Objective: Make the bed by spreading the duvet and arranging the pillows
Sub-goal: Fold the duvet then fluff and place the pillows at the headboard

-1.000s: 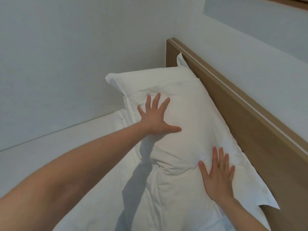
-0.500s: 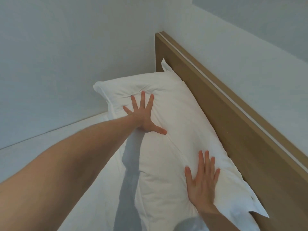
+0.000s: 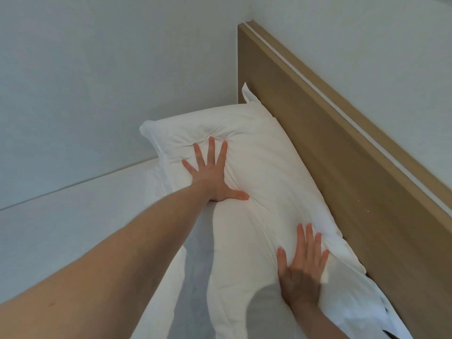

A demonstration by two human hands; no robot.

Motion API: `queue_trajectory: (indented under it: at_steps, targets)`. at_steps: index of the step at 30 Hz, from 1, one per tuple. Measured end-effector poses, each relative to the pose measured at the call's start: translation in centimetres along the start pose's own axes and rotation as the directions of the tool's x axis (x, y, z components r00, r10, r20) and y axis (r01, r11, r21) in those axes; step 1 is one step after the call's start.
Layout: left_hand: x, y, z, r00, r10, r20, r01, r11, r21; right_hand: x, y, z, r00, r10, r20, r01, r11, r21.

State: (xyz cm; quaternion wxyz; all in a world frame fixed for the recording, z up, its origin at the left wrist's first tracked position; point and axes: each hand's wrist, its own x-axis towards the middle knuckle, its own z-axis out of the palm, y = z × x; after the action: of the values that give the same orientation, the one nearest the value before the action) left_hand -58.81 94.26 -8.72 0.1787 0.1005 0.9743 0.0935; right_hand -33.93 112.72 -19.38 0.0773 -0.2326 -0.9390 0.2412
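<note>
The plump white fabric pillow (image 3: 256,182) already lies lengthwise along the light-brown wooden headboard (image 3: 342,148), its long edge touching the board and its far end near the corner where the pale walls (image 3: 85,69) meet. That suggests the pillow stage is well under way — what seems left here is patting it flat and square. White bedding (image 3: 73,228) covers the mattress to the left of the pillow and looks fairly smooth, but whether that is the duvet or only a sheet cannot be told, so how far the spreading has got stays uncertain. No second pillow shows.

Both hands rest on top of the pillow, neither grasping it. The left hand (image 3: 212,177) is stretched out to the far half, fingers straight and fanned, thumb out to the side, palm sinking into the filling so that creases radiate from the fingertips. The right hand (image 3: 300,272) lies flat on the near half, close to the edge beside the headboard, fingers straight and pointing away from the person — it presses rather than pinches. The pillow's middle bulges between the two hands.
</note>
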Motion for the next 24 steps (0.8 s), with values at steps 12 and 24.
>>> queue_trajectory:
  at_steps: [12, 24]
  targets:
    - [-3.9, -0.7, 1.3, 0.994, 0.078, -0.082, -0.075, 0.996, 0.045, 0.6, -1.2, -2.0, 0.967, 0.112, 0.228, -0.072, 0.981, -0.178]
    - [-29.1, -8.7, -2.1, 0.891, 0.449, 0.066, -0.382, 0.822, -0.423, -6.3, -13.8, -11.7, 0.991, 0.018, 0.134, -0.015, 1.0, -0.022]
